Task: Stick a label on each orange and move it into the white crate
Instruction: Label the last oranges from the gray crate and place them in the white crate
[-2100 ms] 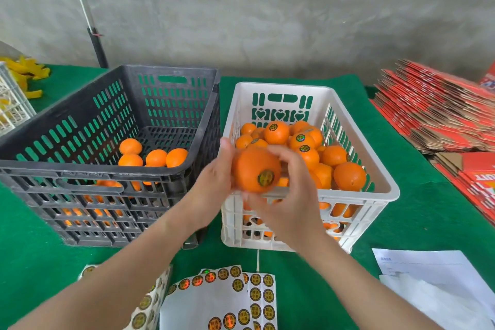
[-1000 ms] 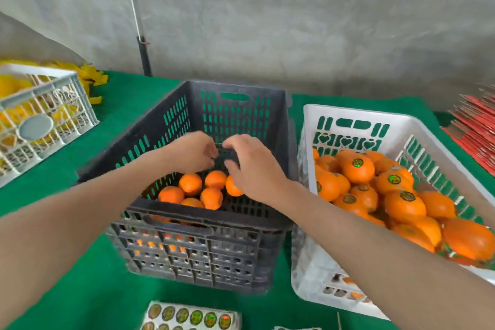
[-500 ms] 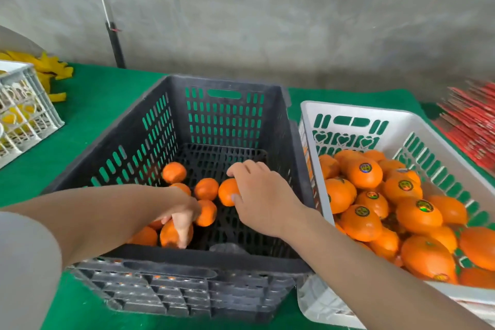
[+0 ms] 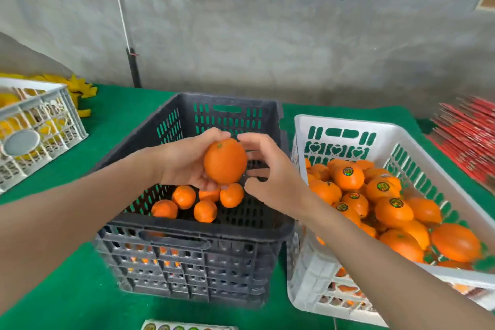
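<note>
Holding orange [image 4: 225,161] in left hand [image 4: 184,166]; round labels [image 4: 348,171] unreadable.

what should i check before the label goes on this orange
1. Orange gripped by left hand: ok.
2. Its visible face bare, no label yet: ok.
3. Label ready on right hand: cannot tell.
4. Label sheet close by, at the bottom of the view: ok.
5. Room left in white crate: ok, it seems.
</note>
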Action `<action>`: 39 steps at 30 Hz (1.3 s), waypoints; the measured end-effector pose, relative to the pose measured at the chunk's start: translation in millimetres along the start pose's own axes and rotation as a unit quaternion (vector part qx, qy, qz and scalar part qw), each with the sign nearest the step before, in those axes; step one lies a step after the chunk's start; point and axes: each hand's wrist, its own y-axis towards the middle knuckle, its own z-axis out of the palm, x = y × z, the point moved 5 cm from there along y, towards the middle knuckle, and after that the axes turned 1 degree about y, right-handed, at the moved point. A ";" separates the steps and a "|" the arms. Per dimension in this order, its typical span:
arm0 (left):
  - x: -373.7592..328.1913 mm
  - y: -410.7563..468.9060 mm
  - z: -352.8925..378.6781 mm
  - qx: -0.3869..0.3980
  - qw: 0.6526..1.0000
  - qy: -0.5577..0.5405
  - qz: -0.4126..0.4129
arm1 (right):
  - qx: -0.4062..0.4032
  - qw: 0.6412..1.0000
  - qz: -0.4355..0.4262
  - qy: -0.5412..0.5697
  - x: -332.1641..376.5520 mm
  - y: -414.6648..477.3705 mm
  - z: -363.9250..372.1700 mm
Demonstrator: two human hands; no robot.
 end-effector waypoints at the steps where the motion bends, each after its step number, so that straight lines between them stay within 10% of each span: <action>1: -1.5 -6.4 11.6 0.006 1.000 0.005 -0.001 | 0.011 1.000 -0.009 -0.005 5.8 -8.4 -1.9; 11: 13.3 -64.5 134.2 0.114 0.986 0.057 0.109 | -0.047 0.991 0.050 0.112 9.0 -113.2 -45.2; 18: 91.0 -55.5 180.8 -0.077 0.990 0.042 0.110 | 0.023 0.980 0.147 0.129 -37.2 -185.0 -42.6; 25: 155.7 -39.1 189.5 -0.116 0.988 -0.103 -0.006 | 0.246 0.891 0.327 -0.200 -155.4 -235.8 -8.0; 31: 180.2 -27.3 192.8 -0.122 0.970 -0.209 -0.019 | 0.296 0.848 0.303 -0.318 -183.7 -232.3 27.5; 39: 195.8 -25.1 186.6 -0.091 0.995 -0.024 -0.034 | 0.142 0.929 0.232 -0.251 -166.3 -220.4 17.4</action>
